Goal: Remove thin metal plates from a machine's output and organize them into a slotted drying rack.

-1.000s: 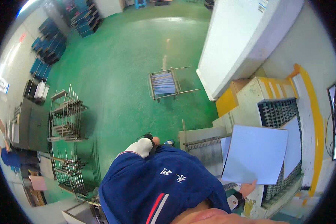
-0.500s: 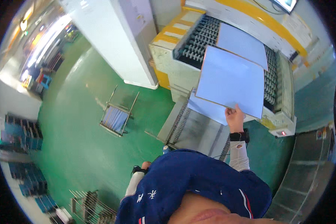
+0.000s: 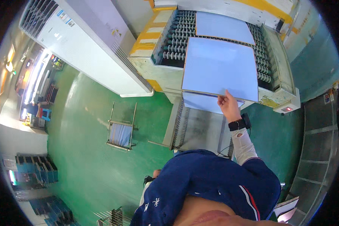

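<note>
My right hand (image 3: 229, 107) pinches the near edge of a large pale blue panel (image 3: 220, 69), thumb on top and fingers beneath. This panel extends over the roller conveyor (image 3: 174, 56) of a cream machine. Just beyond it, a second pale blue panel (image 3: 224, 28) lies on the rollers, close to its far edge. Partly hidden under the near side of the held panel is another pale blue sheet (image 3: 201, 103), above a grey metal stand (image 3: 201, 130). My left hand (image 3: 156, 173) hangs low beside my body; its fingers are mostly hidden by my clothing.
Left of the stand, a small metal rack (image 3: 120, 133) holding blue sheets is on the green floor. A tall white cabinet (image 3: 98, 56) rises beside the machine. Stacked dark racks (image 3: 35, 169) line the left, another wire rack (image 3: 115, 217) is at bottom, and grey shelving (image 3: 318, 147) stands right.
My view has turned, shifting the scene. The held panel has gone from slanted to nearly square with the rollers, and now overlaps the far panel less. My right hand keeps its edge.
</note>
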`<state>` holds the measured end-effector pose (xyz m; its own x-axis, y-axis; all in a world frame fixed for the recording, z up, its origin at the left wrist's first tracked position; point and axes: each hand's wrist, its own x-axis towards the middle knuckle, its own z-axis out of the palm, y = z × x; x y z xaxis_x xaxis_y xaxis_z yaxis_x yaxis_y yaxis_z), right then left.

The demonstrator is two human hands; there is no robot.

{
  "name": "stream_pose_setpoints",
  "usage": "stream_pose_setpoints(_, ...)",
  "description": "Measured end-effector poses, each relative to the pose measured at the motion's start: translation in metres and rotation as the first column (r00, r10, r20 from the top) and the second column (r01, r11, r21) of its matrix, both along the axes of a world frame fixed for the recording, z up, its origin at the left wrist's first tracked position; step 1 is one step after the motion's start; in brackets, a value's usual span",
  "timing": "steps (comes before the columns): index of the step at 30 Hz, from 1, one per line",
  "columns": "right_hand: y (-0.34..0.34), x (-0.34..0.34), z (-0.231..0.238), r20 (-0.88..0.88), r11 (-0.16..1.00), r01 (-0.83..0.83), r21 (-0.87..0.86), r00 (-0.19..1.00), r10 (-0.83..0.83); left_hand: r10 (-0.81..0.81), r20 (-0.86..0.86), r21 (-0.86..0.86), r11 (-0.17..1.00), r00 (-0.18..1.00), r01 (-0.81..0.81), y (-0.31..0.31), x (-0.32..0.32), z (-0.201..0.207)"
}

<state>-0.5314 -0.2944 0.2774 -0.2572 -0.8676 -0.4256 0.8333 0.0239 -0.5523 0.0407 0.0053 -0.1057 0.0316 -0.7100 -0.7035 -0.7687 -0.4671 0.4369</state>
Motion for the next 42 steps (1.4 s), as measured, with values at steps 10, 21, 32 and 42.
stream_pose_setpoints(10,-0.026,-0.018,-0.008,-0.043,0.999,0.016,-0.028,0.999,-0.018,0.211,-0.041,0.044,0.977,0.977,-0.210,0.007,0.001,0.009)
stream_pose_setpoints(21,-0.034,-0.024,-0.007,-0.040,0.999,0.041,-0.003,0.998,-0.041,-0.008,0.088,0.018,1.000,0.996,0.006,0.011,0.001,0.005)
stream_pose_setpoints(32,-0.055,-0.039,-0.015,-0.101,0.999,-0.035,0.006,0.994,0.036,-0.008,0.086,0.071,0.997,0.996,0.002,0.015,0.012,0.004)
stream_pose_setpoints(42,-0.041,-0.014,-0.062,-0.992,0.965,-0.232,0.123,0.003,0.127,0.024,0.113,0.040,0.999,0.993,-0.029,0.026,0.007,0.003)
